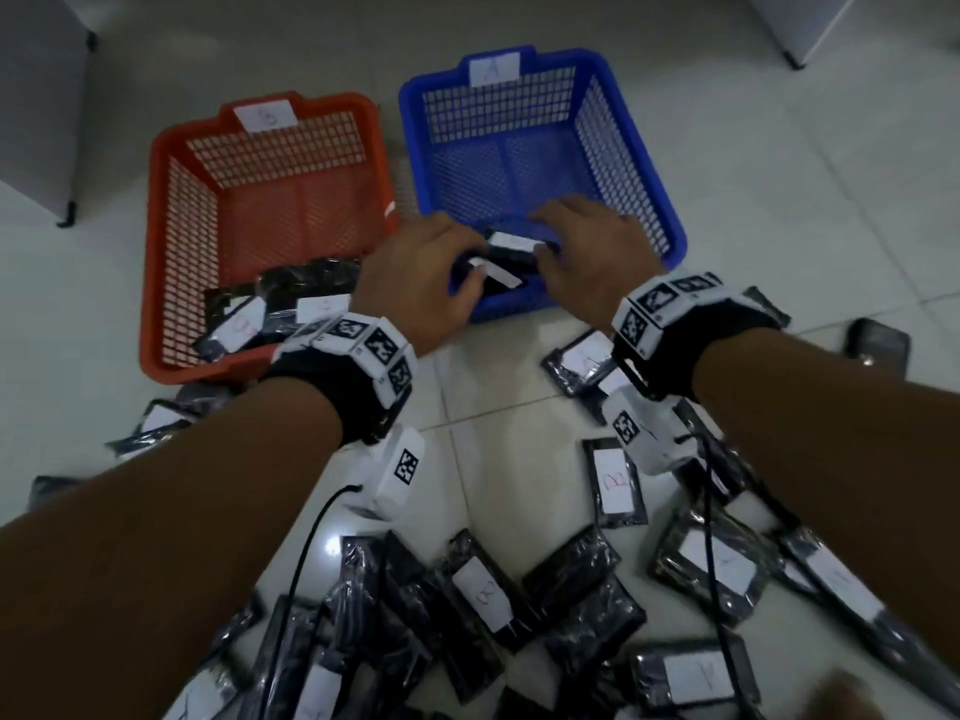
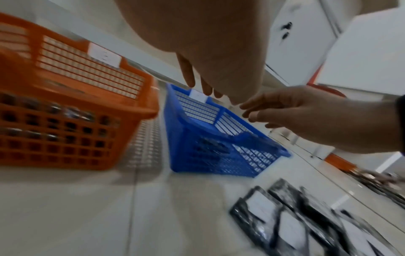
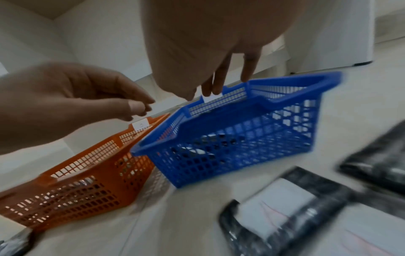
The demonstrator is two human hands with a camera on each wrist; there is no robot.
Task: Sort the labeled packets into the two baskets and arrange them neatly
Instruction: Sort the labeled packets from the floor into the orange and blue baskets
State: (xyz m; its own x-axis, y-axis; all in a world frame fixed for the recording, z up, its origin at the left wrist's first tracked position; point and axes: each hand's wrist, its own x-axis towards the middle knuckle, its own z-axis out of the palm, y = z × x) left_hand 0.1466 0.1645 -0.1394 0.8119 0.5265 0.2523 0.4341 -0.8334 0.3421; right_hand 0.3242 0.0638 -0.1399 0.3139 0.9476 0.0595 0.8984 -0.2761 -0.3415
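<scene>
At the centre of the head view, 2 black plastic-wrapped packets with white paper labels (image 1: pixel 511 254) lie in the near end of the blue plastic mesh basket (image 1: pixel 639 163), and both hands are over them. The left hand (image 1: pixel 423 275) is at the packets' left edge and the right hand (image 1: pixel 576 246) at their right edge; in the wrist views the fingers of both hang loosely curled above the basket with nothing pinched, so I judge both hands released, though whether the fingertips touch the packets I cannot tell. The 2 labels sit at different angles, so the pair looks crooked; left that way, later packets would likely stack askew and the pile could slump. A push from one side only could slide a packet up the mesh wall or shove the light basket across the smooth white tiled floor (image 1: pixel 779 210). The orange plastic mesh basket (image 1: pixel 171 210), left of the blue one and close beside it, holds 2 or 3 packets (image 1: pixel 275 304) at its near end. Many more labelled packets (image 1: pixel 483 589) lie scattered over the lower half of the frame, some face down. The basket tags and several handwritten labels are blurred, so a misread letter would send a packet to the wrong basket. The black cables (image 1: pixel 306 543) hanging from the wrist cameras trail across the loose pile and could drag packets about.
</scene>
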